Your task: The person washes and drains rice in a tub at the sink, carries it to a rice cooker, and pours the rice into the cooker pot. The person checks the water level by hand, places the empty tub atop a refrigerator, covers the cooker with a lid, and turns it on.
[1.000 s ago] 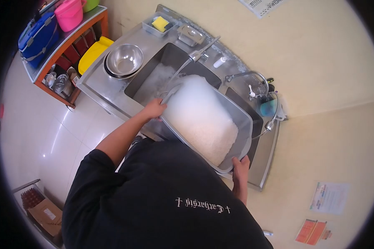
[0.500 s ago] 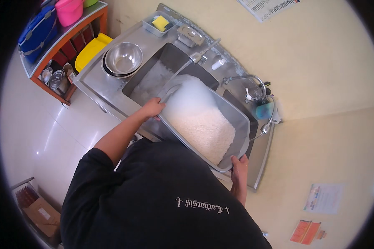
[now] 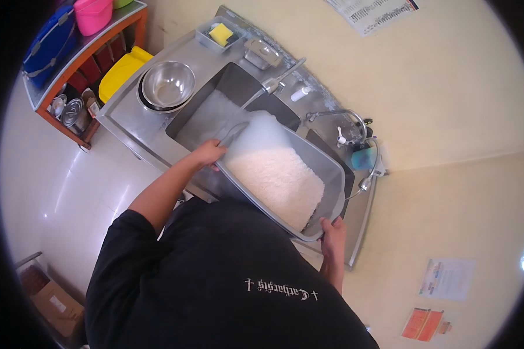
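In the head view, holds a large grey rounded plastic tub (image 3: 333,177) in the centre of the frame, slanting from upper left to lower right over a stainless-steel double sink (image 3: 233,78). Grips the tub's left-hand rim, left of centre, with the left hand (image 3: 209,153), fingers curled closed around the edge. Grips the lower-right end with the right hand (image 3: 333,232), thumb over the rim, fingers bent underneath and partly hidden. Impossible to tell whether resting on the sink or held clear of it.

Inside the tub, heaped through the middle, small white grains (image 3: 279,180); pooled at the upper-left end, cloudy whitish water (image 3: 259,136). Just beyond, in the left basin, more whitish liquid (image 3: 206,119), below a grey metal faucet (image 3: 273,85).

Toward the upper left, on the counter, stacked round shiny steel bowls (image 3: 169,84); at the top, a yellow sponge (image 3: 221,35) in a translucent plastic box (image 3: 211,44), beside a small rectangular steel container (image 3: 262,53). Right of centre, a curved silver tap (image 3: 343,115). Across the bottom, wearing a black T-shirt (image 3: 233,314) with white lettering.
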`<state>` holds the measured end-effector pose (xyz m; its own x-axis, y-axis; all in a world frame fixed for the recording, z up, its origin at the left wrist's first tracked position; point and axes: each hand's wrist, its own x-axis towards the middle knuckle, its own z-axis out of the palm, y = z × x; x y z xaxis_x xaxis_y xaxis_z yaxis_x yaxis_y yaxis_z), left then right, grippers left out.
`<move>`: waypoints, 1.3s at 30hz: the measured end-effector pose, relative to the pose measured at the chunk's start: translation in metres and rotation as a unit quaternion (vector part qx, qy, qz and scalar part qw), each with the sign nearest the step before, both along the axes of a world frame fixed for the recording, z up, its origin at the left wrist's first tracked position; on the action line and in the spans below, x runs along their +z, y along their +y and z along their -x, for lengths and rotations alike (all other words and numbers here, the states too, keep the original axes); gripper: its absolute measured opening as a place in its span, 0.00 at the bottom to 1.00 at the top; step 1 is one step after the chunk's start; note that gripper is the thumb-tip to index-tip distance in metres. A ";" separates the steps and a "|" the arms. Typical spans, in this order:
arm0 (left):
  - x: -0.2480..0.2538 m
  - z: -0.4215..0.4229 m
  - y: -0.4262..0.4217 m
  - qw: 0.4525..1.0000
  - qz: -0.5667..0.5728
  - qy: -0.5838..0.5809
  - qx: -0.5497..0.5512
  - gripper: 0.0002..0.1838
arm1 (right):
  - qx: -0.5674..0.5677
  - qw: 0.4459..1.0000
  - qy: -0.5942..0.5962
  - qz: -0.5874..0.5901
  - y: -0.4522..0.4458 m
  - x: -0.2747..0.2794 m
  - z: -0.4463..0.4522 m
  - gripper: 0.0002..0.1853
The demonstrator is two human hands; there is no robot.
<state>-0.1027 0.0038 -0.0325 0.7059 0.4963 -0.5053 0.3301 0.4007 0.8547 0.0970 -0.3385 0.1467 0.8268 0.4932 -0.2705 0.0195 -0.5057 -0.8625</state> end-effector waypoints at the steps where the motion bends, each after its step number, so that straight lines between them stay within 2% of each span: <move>1: -0.001 -0.001 0.001 1.000 0.006 0.005 -0.011 0.27 | 0.000 1.000 0.012 -0.007 0.001 0.002 0.001 0.12; 15: -0.003 0.000 0.003 0.999 0.029 -0.011 0.013 0.23 | -0.005 0.999 0.022 -0.026 0.008 0.007 0.006 0.10; 30: 0.005 0.004 -0.001 1.000 0.010 -0.018 -0.004 0.24 | -0.014 1.000 0.015 -0.007 -0.002 0.000 0.006 0.13; 33: 0.005 0.005 -0.009 1.000 -0.012 -0.015 -0.010 0.25 | -0.014 0.999 0.026 -0.029 -0.013 -0.016 -0.002 0.13; 35: 0.001 0.005 -0.006 1.000 -0.029 -0.002 -0.002 0.25 | -0.059 0.994 0.016 -0.087 -0.014 -0.029 0.001 0.13; 39: 0.002 0.003 -0.010 1.000 -0.019 0.007 0.013 0.25 | -0.039 0.998 0.025 -0.037 -0.018 -0.019 0.000 0.13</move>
